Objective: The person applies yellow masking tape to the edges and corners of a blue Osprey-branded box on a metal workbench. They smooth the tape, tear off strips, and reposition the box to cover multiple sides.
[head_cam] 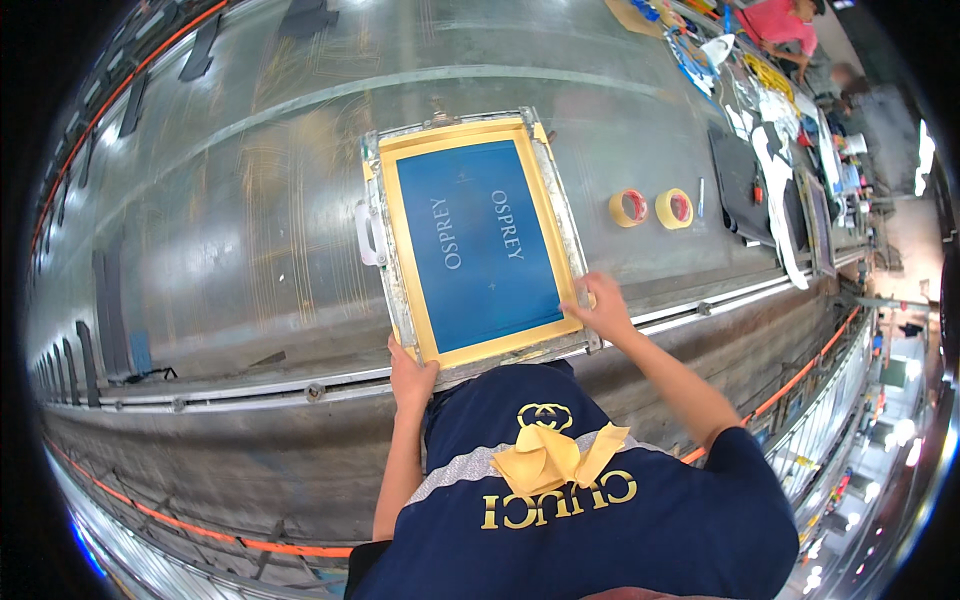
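A screen-printing frame (pixel 564 206) lies on the long table before me, its handle end nearer my left. Yellow masking tape (pixel 411 247) lines its inner border around a blue mesh (pixel 476 300). Two pale words and small cross marks show on the mesh. My left hand (pixel 412 375) grips the frame's near left corner, thumb on the near rail. My right hand (pixel 602 309), slightly blurred, straddles the right rail near the close corner, with thumb on the inner tape and fingers at the outer side. Crumpled pieces of yellow tape (pixel 555 459) cling to my shirt front.
Two rolls of yellow tape (pixel 628 208) and a pen (pixel 701 196) lie right of the frame. Farther right are a black sheet (pixel 739 176) and a white cloth strip (pixel 776 202). A metal rail (pixel 247 397) runs along the table's near edge. A person (pixel 780 30) stands at far right.
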Motion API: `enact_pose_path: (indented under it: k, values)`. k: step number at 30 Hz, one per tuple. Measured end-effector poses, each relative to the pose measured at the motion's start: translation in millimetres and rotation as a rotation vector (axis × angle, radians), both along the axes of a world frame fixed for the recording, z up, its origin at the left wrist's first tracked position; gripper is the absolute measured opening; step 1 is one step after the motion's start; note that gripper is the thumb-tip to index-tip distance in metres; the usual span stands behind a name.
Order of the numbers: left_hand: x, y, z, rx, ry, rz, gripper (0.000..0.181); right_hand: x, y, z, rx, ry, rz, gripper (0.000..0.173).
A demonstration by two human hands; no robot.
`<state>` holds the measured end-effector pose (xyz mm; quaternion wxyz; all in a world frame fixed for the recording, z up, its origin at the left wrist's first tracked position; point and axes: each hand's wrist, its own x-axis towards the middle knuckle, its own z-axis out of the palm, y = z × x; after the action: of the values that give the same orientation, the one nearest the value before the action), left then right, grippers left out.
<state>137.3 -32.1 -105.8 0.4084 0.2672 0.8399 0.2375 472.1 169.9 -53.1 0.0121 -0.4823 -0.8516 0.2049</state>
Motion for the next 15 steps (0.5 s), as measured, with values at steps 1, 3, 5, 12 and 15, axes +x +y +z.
enact_pose_path:
  k: [1, 3, 5, 12, 15]
  values:
    - [-1, -4, -6, 0.067, -0.019, -0.014, 0.099, -3, 2, -15, 0.172, 0.084, -0.153, 0.076]
    - [-8, -11, -23, 0.197, -0.042, -0.045, 0.100, 5, -2, -38, -0.138, 0.061, -0.355, 0.099]
    - [-12, -4, -3, 0.067, -0.047, -0.060, 0.096, 10, -15, -59, -0.365, 0.120, -0.433, 0.106]
    - [-3, -3, -11, 0.041, 0.068, -0.028, 0.089, 0, -14, -59, -0.445, -0.080, -0.490, 0.099]
    - [-3, -2, -2, 0.007, 0.047, -0.025, 0.087, 5, -16, -60, -0.423, -0.052, -0.487, 0.108]
